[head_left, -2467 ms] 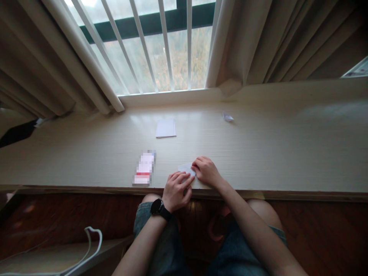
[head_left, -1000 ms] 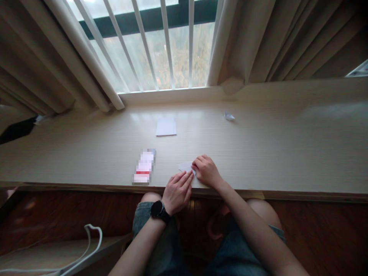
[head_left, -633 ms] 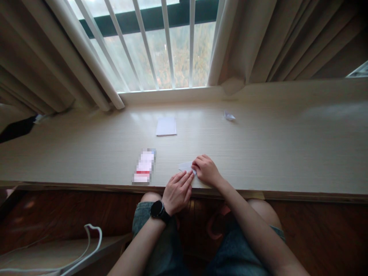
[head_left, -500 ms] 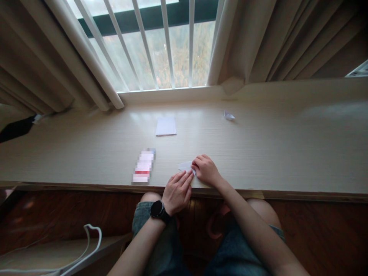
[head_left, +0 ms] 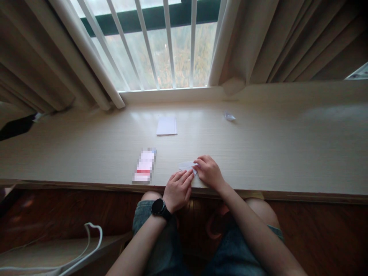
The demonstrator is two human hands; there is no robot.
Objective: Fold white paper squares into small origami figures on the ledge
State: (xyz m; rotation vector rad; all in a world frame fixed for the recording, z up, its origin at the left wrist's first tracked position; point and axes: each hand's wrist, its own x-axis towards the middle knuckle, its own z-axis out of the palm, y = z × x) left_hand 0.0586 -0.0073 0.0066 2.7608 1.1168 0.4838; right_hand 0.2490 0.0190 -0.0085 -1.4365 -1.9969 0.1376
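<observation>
Most of the small white paper [head_left: 186, 165] was hidden under the two hands, and only its far-left corner showed beyond the fingers, so I could not make out its shape or folds. It lay on the tabletop [head_left: 273, 153] close to the near edge.

The right hand [head_left: 209, 172] was curled over the paper's right part with its fingertips on it. The thumb was out of sight beneath the palm, so I could not tell whether that grip pinched the paper or only pressed on it.

The left hand [head_left: 178, 189] kept a loose, wide grip and held nothing. Its fingers were stretched nearly flat, with their tips touching the paper's near side just beside the right fingertips. A black wristwatch [head_left: 159, 208] sat on that wrist.

To the left of the left grip lay a packet [head_left: 144, 165] blurred beyond reading. Further out from both grips, towards the window, lay a white sheet [head_left: 166, 125]. Well apart to the far right was a tiny paper scrap [head_left: 229, 115], too small to identify.
</observation>
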